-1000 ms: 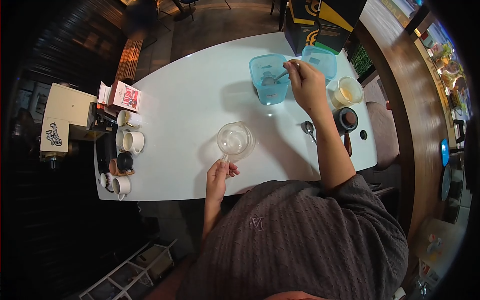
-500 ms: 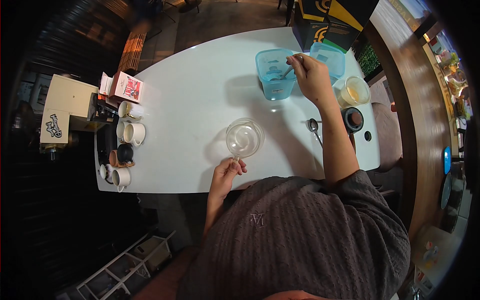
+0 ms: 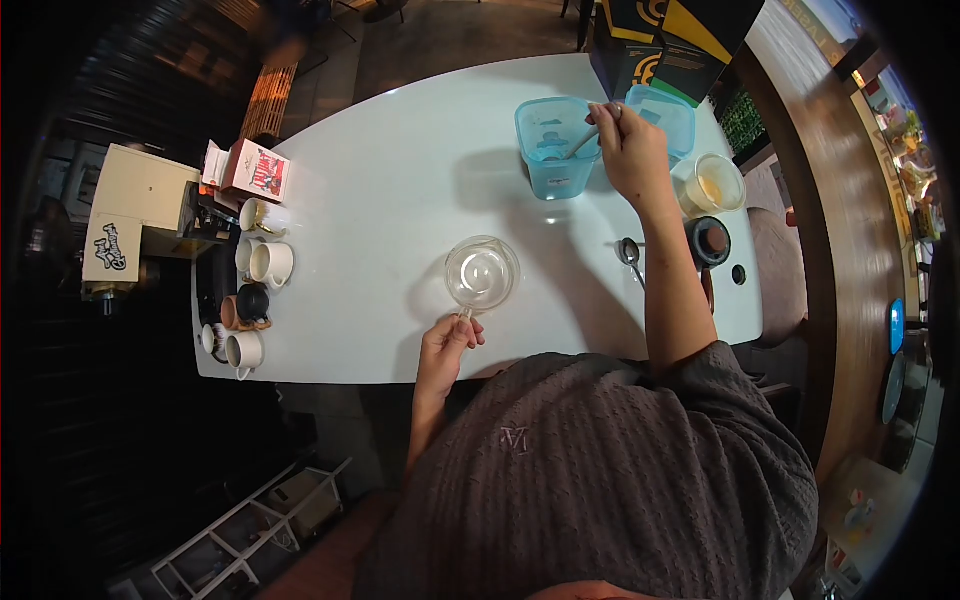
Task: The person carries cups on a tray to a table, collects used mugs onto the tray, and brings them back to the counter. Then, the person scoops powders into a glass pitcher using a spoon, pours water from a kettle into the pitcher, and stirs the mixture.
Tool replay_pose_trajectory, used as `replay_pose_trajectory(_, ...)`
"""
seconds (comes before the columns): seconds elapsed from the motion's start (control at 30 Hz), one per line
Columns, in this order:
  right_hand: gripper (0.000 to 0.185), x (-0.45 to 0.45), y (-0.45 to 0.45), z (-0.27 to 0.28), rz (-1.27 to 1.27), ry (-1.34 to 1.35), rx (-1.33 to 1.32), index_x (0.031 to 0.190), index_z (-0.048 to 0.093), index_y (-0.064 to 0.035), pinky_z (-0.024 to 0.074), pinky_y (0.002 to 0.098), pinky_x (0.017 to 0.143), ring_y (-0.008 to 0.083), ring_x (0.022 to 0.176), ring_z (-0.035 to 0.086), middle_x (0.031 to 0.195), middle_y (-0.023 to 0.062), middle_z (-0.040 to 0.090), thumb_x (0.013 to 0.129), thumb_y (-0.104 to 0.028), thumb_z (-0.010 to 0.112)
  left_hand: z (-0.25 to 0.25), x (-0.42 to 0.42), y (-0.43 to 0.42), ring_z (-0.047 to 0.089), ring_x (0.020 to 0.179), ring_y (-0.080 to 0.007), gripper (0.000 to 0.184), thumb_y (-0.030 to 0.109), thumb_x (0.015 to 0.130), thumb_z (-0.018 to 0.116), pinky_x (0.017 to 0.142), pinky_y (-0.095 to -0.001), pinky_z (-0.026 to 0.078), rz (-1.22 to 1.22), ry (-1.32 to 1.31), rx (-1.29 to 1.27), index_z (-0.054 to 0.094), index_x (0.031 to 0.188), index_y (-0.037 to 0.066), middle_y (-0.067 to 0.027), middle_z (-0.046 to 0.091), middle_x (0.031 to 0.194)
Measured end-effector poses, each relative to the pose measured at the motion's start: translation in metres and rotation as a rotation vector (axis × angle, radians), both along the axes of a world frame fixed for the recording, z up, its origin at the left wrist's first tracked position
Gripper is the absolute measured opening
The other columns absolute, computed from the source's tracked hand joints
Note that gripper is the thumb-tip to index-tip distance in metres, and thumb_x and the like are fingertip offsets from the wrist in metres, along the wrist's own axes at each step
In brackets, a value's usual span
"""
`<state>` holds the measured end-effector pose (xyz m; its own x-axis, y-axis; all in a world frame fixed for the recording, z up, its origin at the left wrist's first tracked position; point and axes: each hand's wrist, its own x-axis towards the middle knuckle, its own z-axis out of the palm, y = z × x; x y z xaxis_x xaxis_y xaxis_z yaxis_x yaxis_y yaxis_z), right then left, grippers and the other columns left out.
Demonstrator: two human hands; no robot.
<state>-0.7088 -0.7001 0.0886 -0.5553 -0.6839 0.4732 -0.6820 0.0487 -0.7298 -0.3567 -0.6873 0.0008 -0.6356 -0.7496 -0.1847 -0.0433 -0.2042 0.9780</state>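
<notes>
My left hand (image 3: 448, 345) is closed round the handle of a clear glass measuring cup (image 3: 482, 275) near the table's front edge. No contents can be made out in the cup. Over the blue plastic container (image 3: 558, 183), my right hand (image 3: 634, 158) pinches the handle of a metal spoon (image 3: 583, 143). The spoon slants down into the container, and its lower end is hard to make out. Just behind my right hand lies a second light-blue plastic piece, perhaps the lid (image 3: 672, 115).
Right of my forearm stand a glass vessel (image 3: 715, 187) with pale brown contents and a round black-and-brown object (image 3: 711, 242). Another spoon (image 3: 630, 254) lies on the white table (image 3: 380, 180). Several cups (image 3: 271, 264) and a red-and-white box (image 3: 258, 172) line the left edge; black boxes (image 3: 680, 60) stand behind.
My right hand has risen slightly and shifted a little right with the spoon, which still reaches into the container. The glass measuring cup in my left hand has moved slightly left and looks more level.
</notes>
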Motion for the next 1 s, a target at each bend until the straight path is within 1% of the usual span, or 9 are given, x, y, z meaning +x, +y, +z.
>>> replay_pose_trajectory(0.1, 0.026, 0.000, 0.001, -0.001, -0.053, -0.002, -0.094, 0.089, 0.067, 0.0003, 0.0455, 0.0279, 0.055, 0.0157, 0.055, 0.058, 0.066, 0.0104, 0.063, 0.095, -0.022, 0.057, 0.001, 0.000, 0.000, 0.055, 0.078, -0.0142, 0.038, 0.031, 0.100, 0.048, 0.070, -0.0266, 0.042, 0.029, -0.019, -0.002, 0.054, 0.073, 0.005, -0.0074, 0.060, 0.089)
replay_pose_trajectory(0.17, 0.025, 0.002, 0.004, 0.003, -0.156, -0.045, -0.086, 0.085, 0.064, 0.0019, 0.0499, 0.0346, 0.061, 0.0307, 0.065, 0.065, 0.076, 0.0149, 0.068, 0.094, -0.020, 0.057, 0.003, 0.000, 0.000, 0.056, 0.077, -0.0141, 0.038, 0.031, 0.100, 0.048, 0.070, -0.0268, 0.042, 0.039, -0.026, 0.003, 0.053, 0.072, 0.005, -0.0074, 0.060, 0.088)
replay_pose_trajectory(0.3, 0.026, 0.004, 0.009, 0.008, -0.210, -0.033, -0.104, 0.085, 0.064, 0.0024, 0.0501, 0.0342, 0.061, 0.0300, 0.066, 0.066, 0.077, 0.0152, 0.068, 0.094, -0.020, 0.056, 0.006, 0.001, -0.001, 0.056, 0.075, -0.0132, 0.037, 0.029, 0.100, 0.047, 0.069, -0.0263, 0.043, 0.041, -0.053, -0.007, 0.053, 0.073, 0.005, -0.0071, 0.060, 0.086)
replay_pose_trajectory(0.4, 0.026, 0.002, 0.011, 0.005, -0.247, -0.030, -0.166, 0.086, 0.064, 0.0030, 0.0498, 0.0330, 0.061, 0.0279, 0.063, 0.065, 0.075, 0.0145, 0.068, 0.095, -0.020, 0.056, 0.007, 0.000, -0.001, 0.056, 0.073, -0.0118, 0.036, 0.030, 0.100, 0.047, 0.067, -0.0248, 0.043, 0.063, -0.080, 0.016, 0.054, 0.074, 0.005, -0.0063, 0.060, 0.084)
replay_pose_trajectory(0.47, 0.026, 0.003, 0.012, 0.007, -0.273, -0.023, -0.230, 0.088, 0.065, 0.0030, 0.0488, 0.0306, 0.059, 0.0218, 0.059, 0.064, 0.070, 0.0123, 0.067, 0.096, -0.020, 0.055, 0.009, -0.001, -0.001, 0.055, 0.072, -0.0113, 0.036, 0.030, 0.100, 0.048, 0.067, -0.0243, 0.042, 0.074, -0.077, 0.024, 0.054, 0.074, 0.005, -0.0057, 0.060, 0.083)
replay_pose_trajectory(0.5, 0.026, 0.005, 0.014, 0.009, -0.274, -0.047, -0.236, 0.090, 0.066, 0.0019, 0.0477, 0.0282, 0.057, 0.0159, 0.056, 0.061, 0.066, 0.0096, 0.064, 0.096, -0.020, 0.054, 0.010, -0.001, -0.001, 0.055, 0.071, -0.0107, 0.035, 0.030, 0.100, 0.048, 0.066, -0.0239, 0.042, 0.074, -0.079, 0.036, 0.054, 0.075, 0.005, -0.0050, 0.060, 0.081)
replay_pose_trajectory(0.77, 0.027, 0.006, 0.016, 0.006, -0.284, -0.054, -0.273, 0.089, 0.066, 0.0008, 0.0471, 0.0267, 0.057, 0.0135, 0.058, 0.061, 0.064, 0.0082, 0.063, 0.097, -0.021, 0.053, 0.014, -0.004, 0.004, 0.054, 0.068, -0.0097, 0.036, 0.032, 0.100, 0.048, 0.064, -0.0242, 0.042, 0.090, -0.110, 0.017, 0.056, 0.078, 0.004, -0.0032, 0.059, 0.076)
replay_pose_trajectory(0.83, 0.031, 0.008, 0.018, 0.007, -0.307, -0.097, -0.269, 0.090, 0.067, 0.0007, 0.0452, 0.0252, 0.057, 0.0094, 0.060, 0.058, 0.065, 0.0063, 0.063, 0.098, -0.025, 0.053, 0.015, -0.004, 0.005, 0.053, 0.067, -0.0098, 0.036, 0.032, 0.100, 0.048, 0.063, -0.0242, 0.041, 0.101, -0.100, 0.020, 0.056, 0.078, 0.004, -0.0032, 0.059, 0.076)
replay_pose_trajectory(1.0, 0.032, 0.007, 0.022, 0.007, -0.351, -0.196, -0.280, 0.087, 0.067, 0.0011, 0.0442, 0.0239, 0.058, 0.0083, 0.061, 0.057, 0.066, 0.0043, 0.062, 0.097, -0.026, 0.053, 0.020, -0.003, 0.010, 0.053, 0.067, -0.0102, 0.036, 0.032, 0.100, 0.048, 0.063, -0.0241, 0.041, 0.126, -0.130, 0.050, 0.055, 0.077, 0.005, -0.0031, 0.058, 0.074)
